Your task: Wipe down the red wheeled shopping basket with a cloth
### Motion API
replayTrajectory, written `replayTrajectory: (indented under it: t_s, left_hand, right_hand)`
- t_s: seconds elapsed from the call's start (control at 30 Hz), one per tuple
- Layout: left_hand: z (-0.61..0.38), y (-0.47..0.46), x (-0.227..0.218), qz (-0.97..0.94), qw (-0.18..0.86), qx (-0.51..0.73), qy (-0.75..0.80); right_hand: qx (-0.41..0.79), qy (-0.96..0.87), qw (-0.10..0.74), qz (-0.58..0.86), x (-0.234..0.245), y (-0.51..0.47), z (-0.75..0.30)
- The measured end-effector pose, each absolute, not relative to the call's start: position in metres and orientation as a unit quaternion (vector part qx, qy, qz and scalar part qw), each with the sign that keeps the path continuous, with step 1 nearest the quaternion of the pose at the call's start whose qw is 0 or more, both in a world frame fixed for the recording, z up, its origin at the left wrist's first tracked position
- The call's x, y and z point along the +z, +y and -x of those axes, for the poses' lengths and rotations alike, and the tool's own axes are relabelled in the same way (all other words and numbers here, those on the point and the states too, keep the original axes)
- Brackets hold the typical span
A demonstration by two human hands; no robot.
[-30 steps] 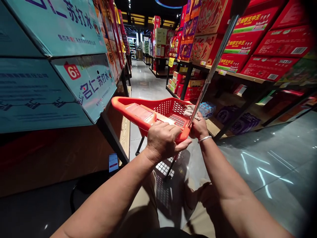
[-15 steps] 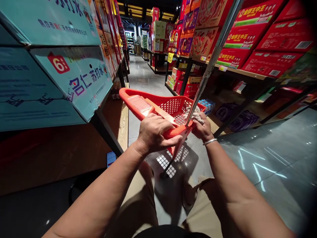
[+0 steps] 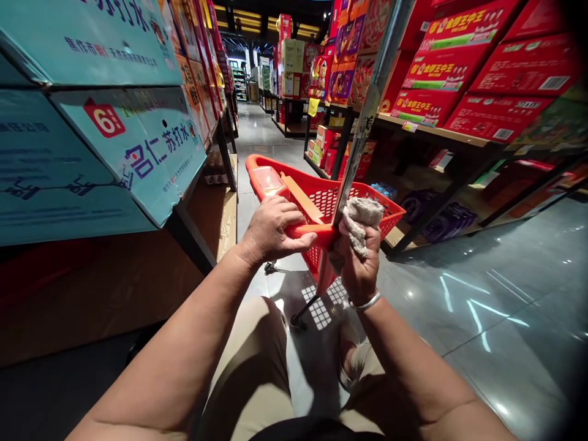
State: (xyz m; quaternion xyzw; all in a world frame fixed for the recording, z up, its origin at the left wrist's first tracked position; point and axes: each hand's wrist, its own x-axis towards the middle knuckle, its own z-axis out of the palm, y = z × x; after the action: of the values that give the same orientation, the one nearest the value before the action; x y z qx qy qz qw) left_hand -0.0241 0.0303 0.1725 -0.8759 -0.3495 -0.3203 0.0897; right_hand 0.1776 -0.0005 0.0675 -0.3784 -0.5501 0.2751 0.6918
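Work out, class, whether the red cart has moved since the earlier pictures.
Yes. The red cart has swung rightward in view: its far-left end, first close beside the blue carton, now has a wider gap from it.

Got blue cartons (image 3: 108, 153) stacked near left, red boxes (image 3: 498, 86) piled on the right-hand shelf (image 3: 459, 136), purple packs (image 3: 448, 220) lying below, and a yellow tag (image 3: 313, 107) hanging farther off!
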Motion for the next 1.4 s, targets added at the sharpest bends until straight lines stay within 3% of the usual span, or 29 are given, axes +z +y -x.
replayTrajectory:
  t_s: [0.23, 0.43, 0.53, 0.63, 0.9, 1.03, 1.2, 1.3, 1.4]
  left_hand:
    - [0.001, 0.003, 0.179, 0.867, 0.133, -0.240, -0.417]
    - [0.011, 0.015, 0.171, 0.843, 0.124, -0.275, -0.445]
    - [0.018, 0.023, 0.172, 0.832, 0.114, -0.280, -0.465]
    - [0.016, 0.020, 0.177, 0.825, 0.117, -0.261, -0.488]
    - [-0.015, 0.007, 0.183, 0.789, 0.143, -0.243, -0.546]
    - [-0.022, 0.017, 0.172, 0.749, 0.160, -0.319, -0.558]
    - [-0.023, 0.031, 0.159, 0.741, 0.142, -0.342, -0.561]
    - [-0.022, 0.038, 0.154, 0.728, 0.132, -0.351, -0.574]
    - [-0.022, 0.039, 0.149, 0.725, 0.142, -0.368, -0.564]
  right_hand:
    - [0.131, -0.738, 0.485, 0.450, 0.031, 0.009, -0.173]
    - [0.002, -0.811, 0.293, 0.507, -0.061, -0.005, -0.185]
    - [-0.020, -0.840, 0.193, 0.507, -0.108, -0.021, -0.185]
    - [-0.010, -0.871, 0.139, 0.471, -0.114, -0.027, -0.182]
    - [-0.094, -0.812, 0.328, 0.474, -0.032, 0.000, -0.174]
    - [-0.006, -0.846, 0.309, 0.434, -0.072, -0.003, -0.177]
    - [0.055, -0.852, 0.357, 0.380, -0.118, -0.016, -0.195]
    - [0.038, -0.825, 0.401, 0.397, -0.088, -0.018, -0.210]
    - [0.004, -0.771, 0.505, 0.387, -0.017, -0.016, -0.214]
